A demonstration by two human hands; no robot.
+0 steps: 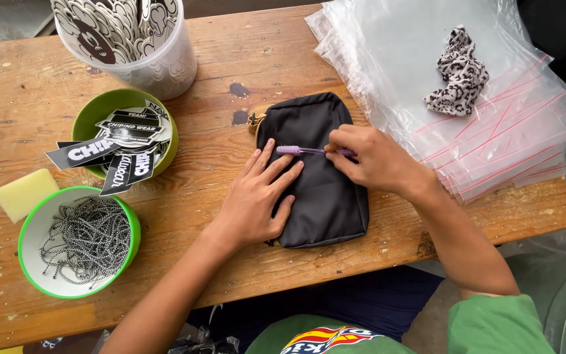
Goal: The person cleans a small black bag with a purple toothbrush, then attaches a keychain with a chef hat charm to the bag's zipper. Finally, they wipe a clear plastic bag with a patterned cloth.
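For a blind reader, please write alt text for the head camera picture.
A person's left hand presses flat on a black pouch on a wooden table while the right hand holds a purple toothbrush on it. Bowls of stickers and cords sit left, clear bags right.

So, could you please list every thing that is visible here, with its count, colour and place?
pouch: one, black, centre of the table, lying flat
toothbrush: one, purple, on the pouch
plastic bags: a stack, clear with red strips, right side of the table
cloth: one, leopard pattern, on the bags
tub: one, clear, top left, full of black-and-white stickers
upper bowl: one, green, left, holding black-and-white labels
lower bowl: one, green and white, lower left, holding ball chains
sponge: one, yellow, left edge
table: one, brown wood
left hand: flat on the pouch
right hand: fingers gripping the toothbrush
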